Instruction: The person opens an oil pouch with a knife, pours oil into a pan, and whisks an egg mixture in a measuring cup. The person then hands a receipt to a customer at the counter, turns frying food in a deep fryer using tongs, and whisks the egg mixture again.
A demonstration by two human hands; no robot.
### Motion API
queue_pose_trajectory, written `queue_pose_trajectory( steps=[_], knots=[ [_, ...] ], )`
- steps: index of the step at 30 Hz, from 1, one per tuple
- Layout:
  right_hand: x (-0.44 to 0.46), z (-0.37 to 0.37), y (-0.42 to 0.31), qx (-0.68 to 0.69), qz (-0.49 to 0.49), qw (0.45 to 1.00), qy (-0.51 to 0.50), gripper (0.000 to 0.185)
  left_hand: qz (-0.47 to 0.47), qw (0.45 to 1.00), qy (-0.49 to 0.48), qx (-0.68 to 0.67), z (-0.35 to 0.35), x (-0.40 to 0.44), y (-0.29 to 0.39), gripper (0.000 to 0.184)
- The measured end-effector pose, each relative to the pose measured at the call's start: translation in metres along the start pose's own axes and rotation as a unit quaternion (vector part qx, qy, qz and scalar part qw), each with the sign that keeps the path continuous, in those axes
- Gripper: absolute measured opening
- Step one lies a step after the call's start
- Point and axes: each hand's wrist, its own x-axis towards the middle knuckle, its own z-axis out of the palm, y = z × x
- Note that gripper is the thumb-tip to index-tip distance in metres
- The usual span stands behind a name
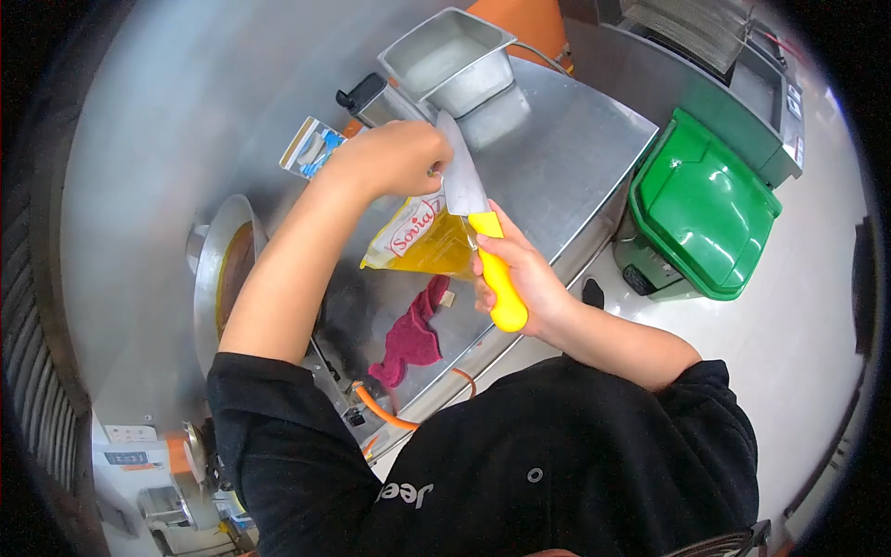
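A knife [464, 176] with a yellow handle lies in my right hand [520, 269], its broad blade pointing up and away from me. Beneath the blade hangs a clear bag of yellow liquid [422, 237] with a red "Sovia" label. My left hand [408, 158] is closed at the bag's upper end, close beside the blade; its fingertips are partly hidden. My right fingers wrap round the handle near the bag's right edge. A dark red cloth [413, 339] rests on the metal table [585, 139] below the bag.
An empty metal pan [450, 60] and a metal container [376, 97] stand at the table's far end, near a small blue and white box [311, 147]. A large round pan [227, 269] is at left. A green-lidded bin [705, 204] stands right; an orange hose [380, 408] curves near my body.
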Motion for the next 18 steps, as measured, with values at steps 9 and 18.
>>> queue_pose_trajectory(
  steps=[9,18],
  knots=[
    [-0.001,-0.012,-0.021,-0.059,0.031,0.997,-0.031,0.067,0.021,1.0,-0.004,0.016,0.003,0.01,0.001,0.007],
    [-0.013,0.008,-0.008,0.041,0.04,0.998,-0.017,0.06,0.033,0.999,0.001,-0.026,0.001,0.006,-0.002,0.007]
  ],
)
